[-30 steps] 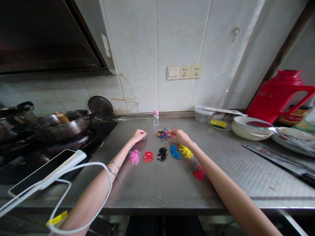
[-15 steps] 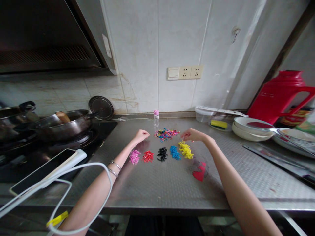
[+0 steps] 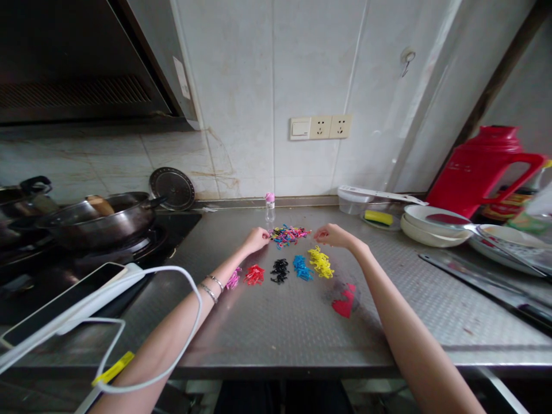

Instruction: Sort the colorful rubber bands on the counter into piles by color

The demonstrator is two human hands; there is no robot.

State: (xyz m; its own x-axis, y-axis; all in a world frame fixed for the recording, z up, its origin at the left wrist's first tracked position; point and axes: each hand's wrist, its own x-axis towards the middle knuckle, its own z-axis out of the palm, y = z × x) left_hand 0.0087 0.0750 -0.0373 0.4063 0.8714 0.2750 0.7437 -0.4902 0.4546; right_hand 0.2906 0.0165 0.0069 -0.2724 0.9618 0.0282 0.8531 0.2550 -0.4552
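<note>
A mixed heap of small coloured rubber bands (image 3: pixel 288 234) lies on the metal counter. At its left edge is my left hand (image 3: pixel 259 238), fingers pinched together; whatever they grip is too small to make out. My right hand (image 3: pixel 331 234) hovers just off the heap's right side, its fingertips drawn together, contents unclear. In front lie single-colour piles: pink bands (image 3: pixel 233 279), partly covered by my left forearm, red bands (image 3: pixel 254 275), black bands (image 3: pixel 280 270), blue bands (image 3: pixel 302 268) and yellow bands (image 3: pixel 321 263).
Behind the heap stands a small pink-capped bottle (image 3: pixel 269 208). A torn clear bag with red print (image 3: pixel 345 300) rests front right. Bowls (image 3: pixel 425 230), a knife (image 3: pixel 478 282) and a red thermos (image 3: pixel 476 172) are right; a pan (image 3: pixel 99 221) and a cabled phone (image 3: pixel 64 299) left.
My left hand has moved right to the heap's edge, and its forearm now covers part of the pink pile. My right hand stays near the heap's right side. The view has shifted slightly.
</note>
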